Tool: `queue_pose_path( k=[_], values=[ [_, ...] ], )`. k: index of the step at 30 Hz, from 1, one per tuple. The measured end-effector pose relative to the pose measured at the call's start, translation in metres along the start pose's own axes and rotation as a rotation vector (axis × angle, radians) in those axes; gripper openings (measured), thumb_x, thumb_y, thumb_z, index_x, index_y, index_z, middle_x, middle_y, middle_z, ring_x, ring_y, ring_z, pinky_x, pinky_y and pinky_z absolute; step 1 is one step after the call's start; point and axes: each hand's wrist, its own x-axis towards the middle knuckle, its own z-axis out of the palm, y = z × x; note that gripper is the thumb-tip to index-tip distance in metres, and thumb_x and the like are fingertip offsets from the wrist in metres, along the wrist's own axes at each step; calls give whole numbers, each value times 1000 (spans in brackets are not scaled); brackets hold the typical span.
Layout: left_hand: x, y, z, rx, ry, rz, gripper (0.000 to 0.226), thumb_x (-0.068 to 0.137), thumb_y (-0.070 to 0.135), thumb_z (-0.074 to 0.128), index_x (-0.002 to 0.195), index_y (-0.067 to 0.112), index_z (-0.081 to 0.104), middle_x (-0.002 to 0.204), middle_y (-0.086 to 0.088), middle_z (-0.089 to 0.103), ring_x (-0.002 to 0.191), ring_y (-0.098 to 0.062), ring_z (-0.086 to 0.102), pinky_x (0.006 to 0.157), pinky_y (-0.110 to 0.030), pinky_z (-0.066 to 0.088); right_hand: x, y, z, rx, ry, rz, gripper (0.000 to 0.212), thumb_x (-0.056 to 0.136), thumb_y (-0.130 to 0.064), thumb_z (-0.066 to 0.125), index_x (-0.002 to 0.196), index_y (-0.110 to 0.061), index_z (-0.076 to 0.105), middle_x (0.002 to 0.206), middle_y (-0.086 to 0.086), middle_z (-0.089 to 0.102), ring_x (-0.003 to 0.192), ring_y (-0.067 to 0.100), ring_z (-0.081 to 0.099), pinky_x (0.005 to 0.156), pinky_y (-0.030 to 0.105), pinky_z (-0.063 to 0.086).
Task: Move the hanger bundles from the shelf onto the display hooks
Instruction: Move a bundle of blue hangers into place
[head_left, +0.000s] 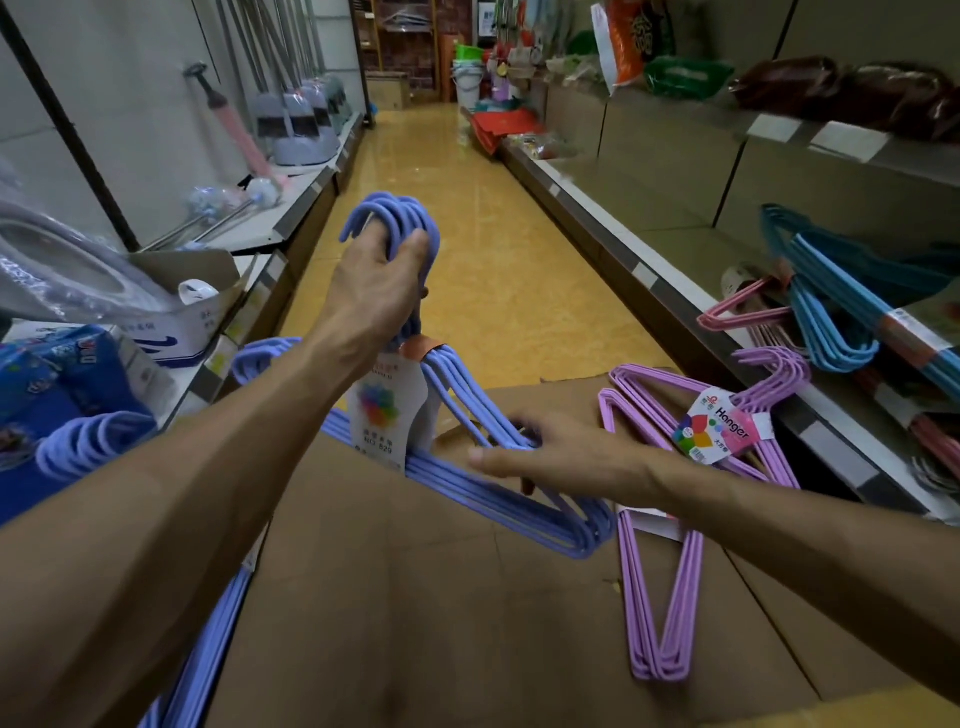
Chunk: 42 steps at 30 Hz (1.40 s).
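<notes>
Left hand (371, 291) grips the hook ends of the periwinkle hanger bundle (467, 447), holding it upright over the cardboard box (441, 597). Right hand (545, 457) curls its fingers around the bundle's shoulder wires, steadying it. Purple hanger bundle (691, 467) lies on the box; blue hanger bundle (841, 312) sits on the right shelf (649, 275). No display hooks in view. Risk: the bundle's lower corner snags the purple one and drags it off.

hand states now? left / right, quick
Left hand: grips the hook end of the blue hanger bundle.
Right hand: fingers on the same bundle's shoulder; blurred, so grip or mere touch cannot be told.
</notes>
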Motion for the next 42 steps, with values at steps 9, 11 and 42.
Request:
queue_pose_path(
  k=[9, 11, 42],
  values=[
    [-1, -6, -14, -253, 13, -83, 30, 99, 42, 52, 103, 20, 72, 113, -11, 71, 90, -26, 73, 69, -34, 59, 12, -7, 6, 870, -443, 110, 21, 97, -22, 59, 110, -9, 68, 114, 14, 67, 97, 29, 65, 80, 37, 57],
    [-1, -7, -18, -297, 14, -121, 33, 99, 45, 50, 95, 21, 73, 111, -5, 73, 89, -23, 73, 76, -36, 58, 17, -9, 11, 886, -465, 105, 29, 96, -25, 59, 118, -8, 65, 115, 14, 68, 99, 28, 66, 88, 40, 57],
    [-24, -121, -163, 982, -95, -286, 54, 99, 62, 26, 94, 23, 62, 103, -12, 67, 102, -33, 60, 97, -50, 44, 136, -19, 248, 448, -190, 64, 19, 88, -17, 73, 102, -25, 63, 114, 8, 67, 109, 29, 65, 93, 46, 55]
  ],
)
